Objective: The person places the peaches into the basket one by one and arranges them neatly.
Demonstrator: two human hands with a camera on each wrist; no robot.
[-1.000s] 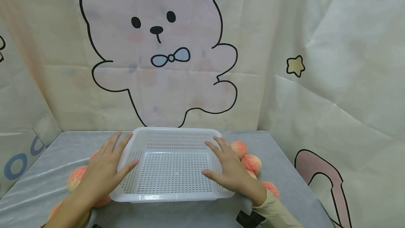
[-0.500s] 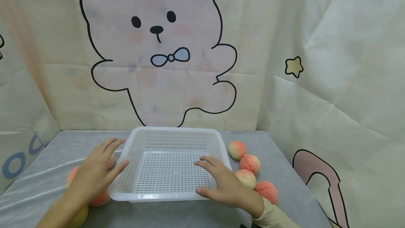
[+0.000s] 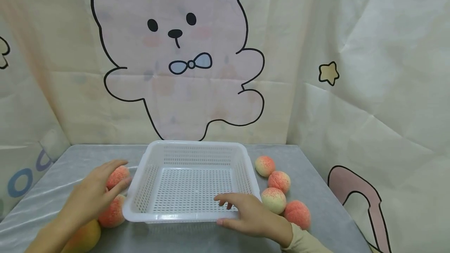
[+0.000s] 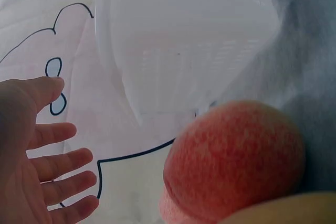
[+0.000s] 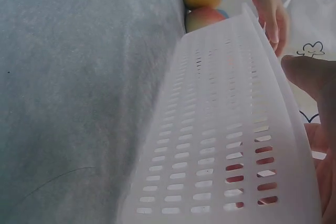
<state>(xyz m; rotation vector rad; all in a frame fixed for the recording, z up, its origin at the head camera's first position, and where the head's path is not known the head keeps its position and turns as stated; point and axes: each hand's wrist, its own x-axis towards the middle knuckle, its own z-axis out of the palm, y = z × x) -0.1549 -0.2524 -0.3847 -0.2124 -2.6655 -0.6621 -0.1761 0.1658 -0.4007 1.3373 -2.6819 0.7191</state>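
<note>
A white perforated plastic basket (image 3: 193, 217) stands on the grey cloth in the middle, with nothing in it. My left hand (image 3: 90, 190) hovers to its left with relaxed, spread fingers, above two peaches, one red-pink peach (image 3: 113, 212) and another peach (image 3: 118, 175) farther back. Nothing lies in that hand; the left wrist view shows its fingers (image 4: 64, 163) apart from the red peach (image 4: 236, 156). My right hand (image 3: 254, 216) is over the basket's near right corner, fingers loosely bent and the thumb apart. In the right wrist view its thumb (image 5: 310, 74) is beside the basket's rim.
Several peaches (image 3: 274, 200) lie in a row along the basket's right side. A yellow mango-like fruit (image 3: 83, 236) sits near the front left, partly under my left forearm. A cloth-covered table (image 3: 197, 241) meets printed curtains (image 3: 274, 100) at the back and sides.
Both hands have drawn away from the basket's sides: the left back and leftward, the right toward the near corner. More of the peaches shows. The basket has stayed in place.
</note>
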